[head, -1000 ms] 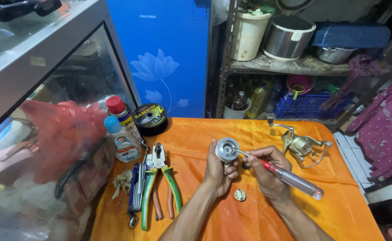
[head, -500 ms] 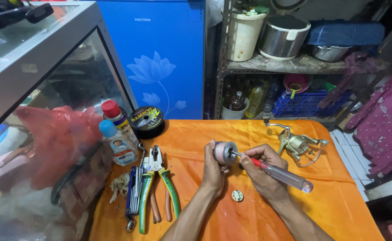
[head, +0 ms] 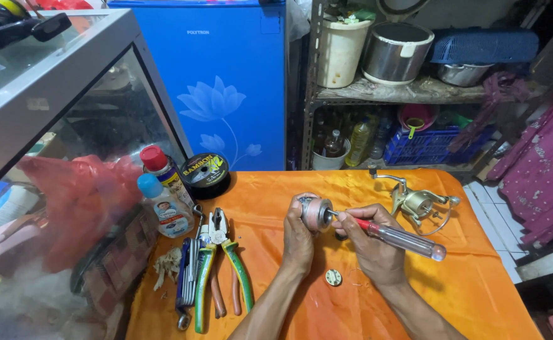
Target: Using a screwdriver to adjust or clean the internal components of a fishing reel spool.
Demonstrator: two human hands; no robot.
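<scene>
My left hand [head: 298, 236] grips a round metal fishing-reel spool [head: 315, 213] wound with pale line, held on its side above the orange table [head: 478, 296]. My right hand [head: 371, 249] holds a screwdriver [head: 399, 238] with a clear handle and a red collar, its tip pressed into the centre of the spool. A small round cap [head: 334, 277] lies on the cloth between my wrists. The gold fishing reel body [head: 418, 203] with its wire bail rests just right of my right hand.
Green-handled pliers [head: 223, 264], other pliers and a hex key set [head: 187, 280] lie at the left. Two bottles [head: 163, 192] and a black line spool [head: 205, 173] stand behind them. A glass cabinet [head: 50, 126] is left, a blue fridge [head: 226, 82] and cluttered shelves behind.
Both hands have lowered the spool and screwdriver slightly toward the table. The spool has turned from facing the camera to lying more on its side.
</scene>
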